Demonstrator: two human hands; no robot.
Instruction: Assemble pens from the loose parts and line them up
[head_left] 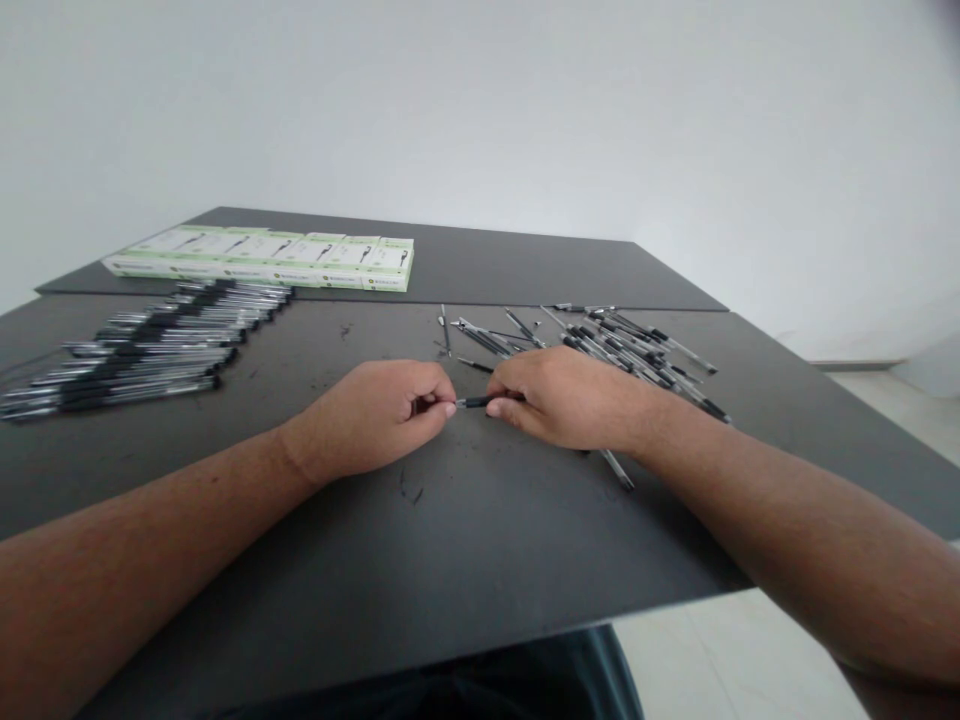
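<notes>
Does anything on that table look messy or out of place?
Somewhat: the pen pile at right lies jumbled, unlike the parallel pen row at left. One loose pen pokes out below the right hand, and thin dark marks or scraps dot the tabletop.

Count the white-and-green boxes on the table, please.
6 boxes, side by side in one row on the table, far left, beyond the lined-up pens; any underneath would be hidden.

Dark grey table, green-and-white boxes in a row, aligned pens, jumbled pens

Pale wall behind dark table
</notes>
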